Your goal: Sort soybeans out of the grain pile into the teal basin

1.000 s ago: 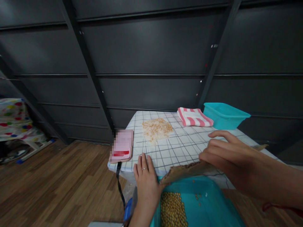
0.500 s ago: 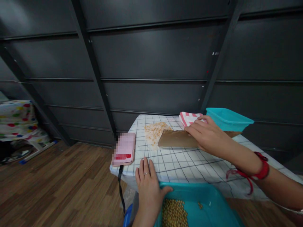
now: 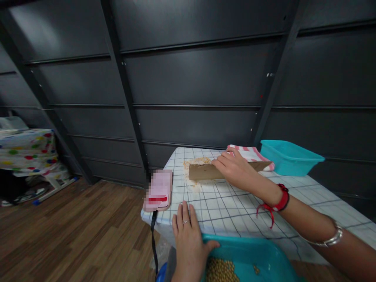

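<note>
My right hand [image 3: 233, 170] reaches across the table and grips a brown cardboard strip [image 3: 202, 171], holding it on edge over a scatter of pale grain [image 3: 196, 161] on the checked tablecloth [image 3: 235, 207]. My left hand [image 3: 189, 239], with a ring on one finger, rests on the near table edge, fingers flat on the cloth and thumb hooked over the rim of a teal tub [image 3: 243, 244]. That tub holds yellow beans [image 3: 221, 271].
A pink phone [image 3: 159, 190] lies at the table's left edge with a dark strap hanging down. A pink-striped folded cloth [image 3: 254, 154] and a second teal tub [image 3: 289, 157] sit at the back right. Dark panelled wall behind; wooden floor to the left.
My right hand carried the cardboard from the near tub out across the table to the grain, and stood it on edge there. My left hand stayed put on the tub rim.
</note>
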A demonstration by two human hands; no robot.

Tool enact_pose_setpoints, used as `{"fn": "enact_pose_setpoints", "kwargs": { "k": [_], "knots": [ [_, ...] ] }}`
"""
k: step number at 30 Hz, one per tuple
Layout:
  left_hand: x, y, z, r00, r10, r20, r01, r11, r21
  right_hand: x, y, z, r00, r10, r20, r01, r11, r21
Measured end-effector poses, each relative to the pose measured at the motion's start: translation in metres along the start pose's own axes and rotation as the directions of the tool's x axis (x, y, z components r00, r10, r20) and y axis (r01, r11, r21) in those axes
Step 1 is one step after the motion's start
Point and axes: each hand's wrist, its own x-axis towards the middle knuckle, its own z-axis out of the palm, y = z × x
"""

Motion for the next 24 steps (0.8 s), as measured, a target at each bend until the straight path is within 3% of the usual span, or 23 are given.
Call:
{"fn": "enact_pose_setpoints", "kwargs": {
  "k": [15,24],
  "knots": [
    [0.0,0.001,0.0,1.0,-0.012,0.008,0.012,1.0,-0.016,0.005,-0.013,-0.025,0.991,-0.136,0.003,0.136,0.99,-0.026],
    [-0.001,-0.001,0.003,1.0,-0.014,0.006,0.014,0.999,-0.047,0.013,-0.016,-0.021,0.989,-0.145,-0.007,0.145,0.989,-0.024]
  ]
}}
